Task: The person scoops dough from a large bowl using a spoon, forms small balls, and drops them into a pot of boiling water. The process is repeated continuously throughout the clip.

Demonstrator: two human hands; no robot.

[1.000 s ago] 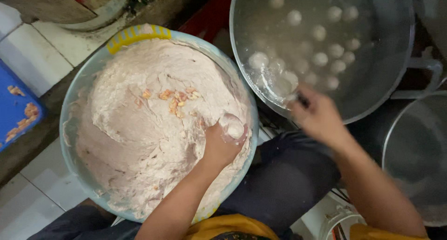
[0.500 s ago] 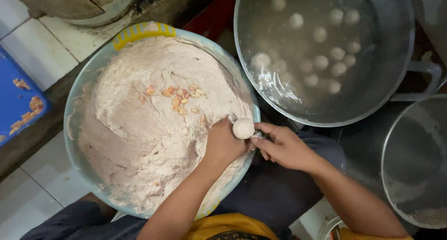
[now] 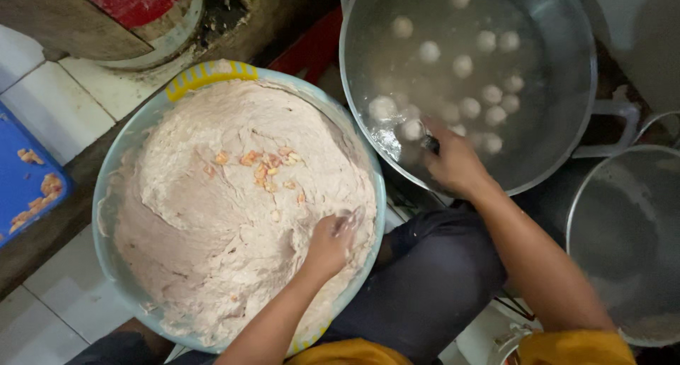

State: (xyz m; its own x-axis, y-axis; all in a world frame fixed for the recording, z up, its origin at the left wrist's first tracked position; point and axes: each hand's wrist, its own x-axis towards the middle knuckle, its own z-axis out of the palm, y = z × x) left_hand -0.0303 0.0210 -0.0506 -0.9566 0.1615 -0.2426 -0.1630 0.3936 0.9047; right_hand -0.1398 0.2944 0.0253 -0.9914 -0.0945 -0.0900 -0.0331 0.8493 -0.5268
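Yellow cloth (image 3: pixel 574 347) shows at the bottom edge, with a dark-trousered knee (image 3: pixel 425 280) rising between the 2 arms. Just beyond the knee on the left, the left hand (image 3: pixel 329 244) sits in the paste (image 3: pixel 219 209), fingers curled and closed on a lump of it near the right rim of the basin (image 3: pixel 106 195). That basin is pale blue with a yellow handle (image 3: pixel 205 74) on its far side, and pinkish-grey paste fills it almost to the rim, with a scatter of small orange bits (image 3: pixel 262 168) on top toward the far middle. The right hand (image 3: pixel 453 163) reaches over the near rim of the pot (image 3: pixel 584 88), closed around a small dark utensil (image 3: pixel 430 144); what kind it is I cannot tell. The hand hides part of that rim. Water fills the steel pot, and about 15 pale balls (image 3: pixel 464 66) float in it, the nearest just beside the fingertips. To the right, partly cut off, stands a 2nd pot (image 3: pixel 623 244) with no balls in it, close beside the first pot's side handle (image 3: pixel 623 127). At the far left lies a blue tray (image 3: pixel 21 188) with orange scraps, on white floor tiles (image 3: pixel 71 96). Beyond the basin stands a round red-topped tub (image 3: pixel 142 18).
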